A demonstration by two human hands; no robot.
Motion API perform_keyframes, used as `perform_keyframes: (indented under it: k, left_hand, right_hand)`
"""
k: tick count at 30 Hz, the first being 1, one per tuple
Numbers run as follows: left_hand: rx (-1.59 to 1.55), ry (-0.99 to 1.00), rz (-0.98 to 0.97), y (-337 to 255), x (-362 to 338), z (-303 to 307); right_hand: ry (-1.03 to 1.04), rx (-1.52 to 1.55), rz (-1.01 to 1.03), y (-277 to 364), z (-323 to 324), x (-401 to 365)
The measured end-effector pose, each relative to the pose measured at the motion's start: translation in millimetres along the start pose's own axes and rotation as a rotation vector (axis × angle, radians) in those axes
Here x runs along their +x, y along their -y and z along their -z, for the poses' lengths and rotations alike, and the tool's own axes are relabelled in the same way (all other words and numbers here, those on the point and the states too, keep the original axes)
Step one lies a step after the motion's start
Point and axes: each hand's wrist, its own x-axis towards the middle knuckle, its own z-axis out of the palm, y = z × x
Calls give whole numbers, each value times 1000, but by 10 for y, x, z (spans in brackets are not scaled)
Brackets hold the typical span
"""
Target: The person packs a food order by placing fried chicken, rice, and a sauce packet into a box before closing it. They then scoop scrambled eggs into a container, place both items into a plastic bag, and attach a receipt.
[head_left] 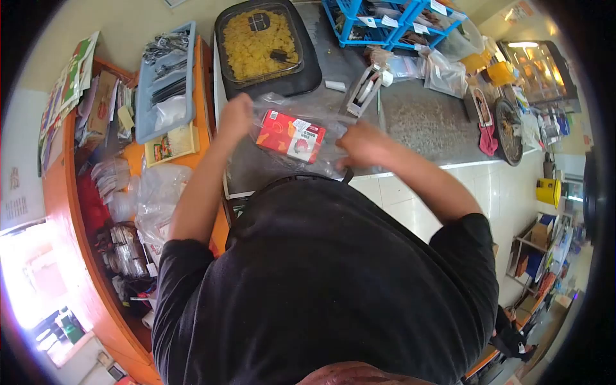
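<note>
A red printed box (290,136) with a white label lies in a clear plastic bag (330,122), close over the grey worktop. My left hand (241,117) is closed on the bag's left edge. At the opposite edge, my right hand (364,146) has its fingers curled round the plastic. The film is spread between both hands, with the box in the middle. Just beyond my right hand, a long narrow grey-and-white device (364,91) stands on the worktop.
A lidded tray of yellow food (260,42) sits at the back left. Cutlery fills a blue-grey tray (144,109) on the orange shelf unit. Blue racks (350,29) stand at the back, with plastic packets (446,77) nearby. A round dark tray (508,131) is at the far right.
</note>
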Motion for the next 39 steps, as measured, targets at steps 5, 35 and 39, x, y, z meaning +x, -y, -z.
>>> perform_keyframes:
  k: [5,35,39]
  left_hand:
    - [-399,166,94,-303,-151,1183]
    - [-1292,-347,58,-436,-1962,898]
    - [-1165,-348,158,-179,-2182,1030]
  right_hand:
    - [-661,-34,151,-235,517,-423]
    - [-410,803,507,1332,1436,2401]
    - [-561,528,360,1794,1346,4107]
